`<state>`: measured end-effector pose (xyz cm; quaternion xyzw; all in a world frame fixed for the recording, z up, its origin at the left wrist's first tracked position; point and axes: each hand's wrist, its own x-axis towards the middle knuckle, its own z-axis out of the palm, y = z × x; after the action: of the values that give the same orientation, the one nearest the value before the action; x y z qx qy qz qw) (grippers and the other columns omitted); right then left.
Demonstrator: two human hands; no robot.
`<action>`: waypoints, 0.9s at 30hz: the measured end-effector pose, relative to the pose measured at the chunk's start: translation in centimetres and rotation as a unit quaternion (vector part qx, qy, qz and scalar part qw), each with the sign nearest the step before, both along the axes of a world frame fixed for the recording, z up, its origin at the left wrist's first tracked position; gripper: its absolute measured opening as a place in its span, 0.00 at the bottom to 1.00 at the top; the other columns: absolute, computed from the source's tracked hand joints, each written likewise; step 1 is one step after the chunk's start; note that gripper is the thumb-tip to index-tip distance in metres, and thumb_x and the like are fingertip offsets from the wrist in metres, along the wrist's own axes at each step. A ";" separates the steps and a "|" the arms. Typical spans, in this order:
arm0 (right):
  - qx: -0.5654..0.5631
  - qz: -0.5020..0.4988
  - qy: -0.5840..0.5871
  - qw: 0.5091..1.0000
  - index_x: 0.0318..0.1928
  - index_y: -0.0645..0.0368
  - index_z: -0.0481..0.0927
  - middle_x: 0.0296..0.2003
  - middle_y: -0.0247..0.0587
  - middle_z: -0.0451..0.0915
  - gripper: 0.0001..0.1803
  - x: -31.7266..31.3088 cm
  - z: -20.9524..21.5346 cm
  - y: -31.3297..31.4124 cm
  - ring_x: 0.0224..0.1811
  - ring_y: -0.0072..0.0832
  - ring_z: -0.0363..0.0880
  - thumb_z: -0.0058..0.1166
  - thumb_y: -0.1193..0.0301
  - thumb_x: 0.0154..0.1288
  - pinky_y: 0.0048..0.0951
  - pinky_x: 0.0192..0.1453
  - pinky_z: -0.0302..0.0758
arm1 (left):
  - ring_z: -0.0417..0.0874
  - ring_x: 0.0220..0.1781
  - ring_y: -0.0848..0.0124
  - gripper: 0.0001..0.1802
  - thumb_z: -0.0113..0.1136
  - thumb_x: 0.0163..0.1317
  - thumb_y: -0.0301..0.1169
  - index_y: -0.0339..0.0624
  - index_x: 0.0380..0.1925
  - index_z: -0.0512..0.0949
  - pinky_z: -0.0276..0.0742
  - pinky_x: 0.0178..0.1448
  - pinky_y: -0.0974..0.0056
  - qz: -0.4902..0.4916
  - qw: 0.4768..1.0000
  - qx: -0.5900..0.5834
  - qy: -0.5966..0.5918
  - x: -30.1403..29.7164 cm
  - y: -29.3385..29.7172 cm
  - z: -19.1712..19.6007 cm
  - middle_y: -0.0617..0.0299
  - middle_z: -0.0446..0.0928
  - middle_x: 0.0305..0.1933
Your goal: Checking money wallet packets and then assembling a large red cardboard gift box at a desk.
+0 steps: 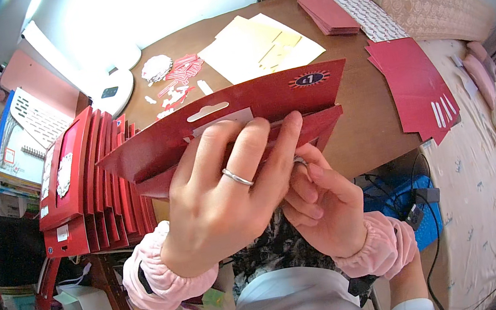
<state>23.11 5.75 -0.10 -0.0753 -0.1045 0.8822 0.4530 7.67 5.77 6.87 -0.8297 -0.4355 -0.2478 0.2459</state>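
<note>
A red cardboard packet is held up in front of me, its long folded opening facing my body. It has a hang slot and a round dark badge on its upper flap. My left hand, with a ring on one finger, lies across the packet, fingers reaching over its near edge and gripping it. A white strip shows on the flap just beyond those fingers. Under the packet's right end, my right hand has its fingers curled close to the left fingers. What its fingertips hold is hidden.
Several finished-looking red packets stand stacked at left beside a white lamp base. Paper scraps and cream sheets lie at the back. Red cards with white strips lie right, near a bed.
</note>
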 end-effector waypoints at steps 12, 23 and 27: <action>0.017 -0.024 -0.038 0.999 0.57 0.57 0.72 0.24 0.28 0.67 0.18 -0.4 0.0 -0.2 0.21 0.15 0.61 0.47 0.69 0.69 0.17 0.23 0.56 | 0.79 0.37 0.60 0.22 0.71 0.43 0.29 0.35 0.42 0.81 0.79 0.39 0.60 0.000 0.998 0.049 -0.038 1.7 0.9 -0.5 0.58 0.74 0.38; 0.363 -0.199 -0.358 0.837 0.48 0.67 0.79 0.37 0.42 0.81 0.13 4.7 0.1 0.6 0.34 0.26 0.79 0.49 0.81 0.64 0.22 0.36 0.74 | 0.79 0.34 0.61 0.19 0.72 0.41 0.26 0.34 0.37 0.80 0.77 0.36 0.60 -0.013 0.996 0.027 -0.081 1.8 1.6 -0.2 0.57 0.75 0.35; 0.571 -0.474 -0.500 0.446 0.44 0.62 0.83 0.42 0.48 0.81 0.15 5.9 2.3 5.4 0.39 0.31 0.82 0.59 0.85 0.55 0.27 0.44 0.78 | 0.78 0.34 0.61 0.19 0.72 0.41 0.25 0.35 0.37 0.81 0.77 0.36 0.61 -0.001 0.996 0.033 -0.079 1.8 1.5 -0.3 0.58 0.75 0.35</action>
<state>28.97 11.19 2.19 -0.2658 -0.7414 0.0816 0.6108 9.46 7.28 6.54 -0.7993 -0.4444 -0.3267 0.2383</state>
